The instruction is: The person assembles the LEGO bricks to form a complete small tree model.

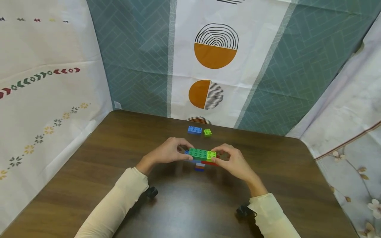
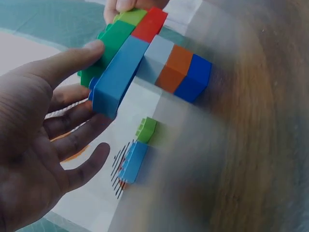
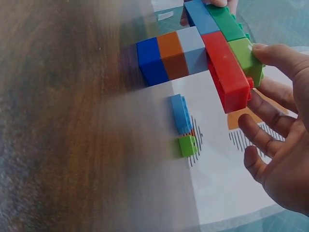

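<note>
A brick structure stands on the table between both hands. Its narrow column has a dark blue brick (image 3: 152, 60) at the bottom, then an orange brick (image 3: 174, 57) and a pale grey brick (image 3: 192, 48). Across the column lie a long blue brick (image 2: 119, 77) and a red brick (image 3: 227, 70), end to end. Above them sit a green brick (image 1: 197, 154) and a small lime brick (image 1: 211, 155). My left hand (image 1: 169, 152) pinches the green brick's left end, thumb in front. On the right, the lime brick is pinched by my right hand (image 1: 236, 163); its lower fingers are spread.
Behind the structure, near the far edge of the brown wooden table (image 1: 128, 135), lie a loose blue brick (image 1: 194, 130) and a loose lime brick (image 1: 207, 133). A patterned cloth (image 1: 140, 59) hangs beyond that edge. Small black objects (image 1: 152, 192) show beneath both forearms.
</note>
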Demonstrator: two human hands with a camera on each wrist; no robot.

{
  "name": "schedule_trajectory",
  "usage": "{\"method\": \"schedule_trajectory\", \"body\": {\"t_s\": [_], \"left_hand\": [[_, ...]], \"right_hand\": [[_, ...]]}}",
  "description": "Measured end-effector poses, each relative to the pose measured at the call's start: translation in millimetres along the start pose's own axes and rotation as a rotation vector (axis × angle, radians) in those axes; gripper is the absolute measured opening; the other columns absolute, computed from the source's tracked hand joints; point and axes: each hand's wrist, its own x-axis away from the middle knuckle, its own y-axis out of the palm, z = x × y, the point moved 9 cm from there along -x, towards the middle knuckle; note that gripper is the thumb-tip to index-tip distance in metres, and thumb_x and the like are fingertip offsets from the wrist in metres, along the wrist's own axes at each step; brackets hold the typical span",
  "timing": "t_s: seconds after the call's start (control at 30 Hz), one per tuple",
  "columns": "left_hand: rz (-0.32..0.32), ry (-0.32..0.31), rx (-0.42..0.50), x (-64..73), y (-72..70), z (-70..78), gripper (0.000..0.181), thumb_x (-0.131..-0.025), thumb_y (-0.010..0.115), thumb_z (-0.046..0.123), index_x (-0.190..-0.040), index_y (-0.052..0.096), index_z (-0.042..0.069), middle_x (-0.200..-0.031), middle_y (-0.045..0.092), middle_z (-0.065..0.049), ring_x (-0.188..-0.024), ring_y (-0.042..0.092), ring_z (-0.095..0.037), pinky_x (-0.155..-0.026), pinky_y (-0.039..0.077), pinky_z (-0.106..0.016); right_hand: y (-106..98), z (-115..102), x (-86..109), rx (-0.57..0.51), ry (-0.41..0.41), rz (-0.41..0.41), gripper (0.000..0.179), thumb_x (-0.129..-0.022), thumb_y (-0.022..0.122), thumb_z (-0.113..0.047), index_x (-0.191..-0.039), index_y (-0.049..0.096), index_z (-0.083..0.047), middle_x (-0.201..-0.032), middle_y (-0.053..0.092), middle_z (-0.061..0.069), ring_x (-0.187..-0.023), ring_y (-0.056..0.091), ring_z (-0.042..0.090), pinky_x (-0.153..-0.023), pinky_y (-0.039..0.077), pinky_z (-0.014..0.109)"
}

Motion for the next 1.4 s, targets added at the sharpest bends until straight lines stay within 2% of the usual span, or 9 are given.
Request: {"method": "schedule_trajectory", "body": {"t_s": [0.1,0.2,0.37,0.53,0.67,0.93,1.1,1.3,1.4], "left_hand": [[-0.015,-0.003,0.034,-1.3,-2.9,-7.2,0.041,-0.091,0.079,0.036,-0.124,0.073,0.012,-0.120,0.073,-0.004,-0.103,0.068,-0.018,-0.092,0.061,-0.033],[0.016,-0.023,0.056,-8.9,-9.2,-15.3,0.036,-0.095,0.074,0.037,-0.124,0.074,0.015,-0.119,0.075,-0.001,-0.105,0.067,-0.017,-0.096,0.058,-0.035],[0.102,-0.055,0.035,-36.4,-26.7,-32.4,0.033,-0.098,0.071,0.035,-0.123,0.074,0.013,-0.115,0.076,0.001,-0.104,0.067,-0.018,-0.098,0.057,-0.039],[0.145,-0.101,0.012,-66.7,-38.6,-54.2,0.040,-0.096,0.074,0.030,-0.128,0.070,0.005,-0.123,0.073,-0.011,-0.112,0.068,-0.025,-0.105,0.055,-0.044],[0.170,-0.136,0.007,-82.9,-44.2,-66.8,0.043,-0.094,0.076,0.025,-0.130,0.067,0.004,-0.130,0.068,-0.016,-0.120,0.065,-0.030,-0.109,0.052,-0.047],[0.160,-0.213,-0.026,-94.7,-35.8,-87.2,0.047,-0.093,0.077,0.019,-0.135,0.063,0.006,-0.137,0.064,-0.012,-0.127,0.061,-0.033,-0.112,0.050,-0.049],[0.185,-0.247,-0.055,-102.0,-28.9,-97.2,0.049,-0.092,0.077,0.015,-0.138,0.061,0.007,-0.138,0.062,-0.013,-0.126,0.060,-0.033,-0.113,0.050,-0.048],[0.197,-0.318,-0.059,-103.1,-25.8,-108.2,0.043,-0.095,0.074,0.015,-0.136,0.062,0.007,-0.135,0.064,-0.015,-0.122,0.061,-0.032,-0.113,0.049,-0.047],[0.200,-0.330,-0.061,-102.9,-25.9,-110.1,0.040,-0.096,0.073,0.016,-0.133,0.063,0.007,-0.132,0.066,-0.015,-0.118,0.061,-0.032,-0.112,0.050,-0.047]], "right_hand": [[1.2,-2.2,0.1,0.020,-0.010,-0.003,0.026,-0.090,0.080,-0.032,-0.115,0.074,-0.028,-0.105,0.069,-0.007,-0.102,0.058,0.030,-0.076,0.043,0.029],[1.0,-3.6,1.3,0.031,-0.015,0.000,0.026,-0.090,0.081,-0.030,-0.114,0.074,-0.027,-0.105,0.069,-0.007,-0.101,0.058,0.031,-0.075,0.043,0.029],[-1.9,-2.8,1.1,0.042,-0.021,0.013,0.025,-0.090,0.080,-0.030,-0.114,0.074,-0.027,-0.104,0.068,-0.008,-0.100,0.058,0.030,-0.074,0.043,0.028],[-4.7,-2.1,1.4,0.044,-0.015,0.018,0.025,-0.090,0.081,-0.032,-0.114,0.074,-0.028,-0.103,0.068,-0.008,-0.099,0.058,0.028,-0.074,0.042,0.028],[-6.7,-2.9,2.0,0.037,-0.010,0.021,0.025,-0.090,0.081,-0.031,-0.113,0.074,-0.028,-0.103,0.068,-0.008,-0.099,0.058,0.030,-0.074,0.042,0.028],[-3.0,-4.2,1.9,0.028,-0.004,0.003,0.025,-0.091,0.080,-0.031,-0.115,0.074,-0.027,-0.104,0.068,-0.008,-0.101,0.059,0.032,-0.075,0.043,0.028],[-3.3,-2.7,2.5,0.032,-0.001,0.005,0.025,-0.091,0.080,-0.031,-0.115,0.074,-0.027,-0.104,0.068,-0.007,-0.099,0.058,0.031,-0.073,0.043,0.028],[-3.6,-0.6,2.3,0.026,0.016,0.000,0.026,-0.090,0.080,-0.030,-0.116,0.074,-0.026,-0.103,0.067,-0.006,-0.102,0.059,0.035,-0.072,0.042,0.027],[-4.0,-0.7,1.9,0.022,0.023,-0.002,0.027,-0.090,0.079,-0.031,-0.116,0.074,-0.025,-0.103,0.067,-0.006,-0.102,0.059,0.035,-0.072,0.042,0.027]]}}
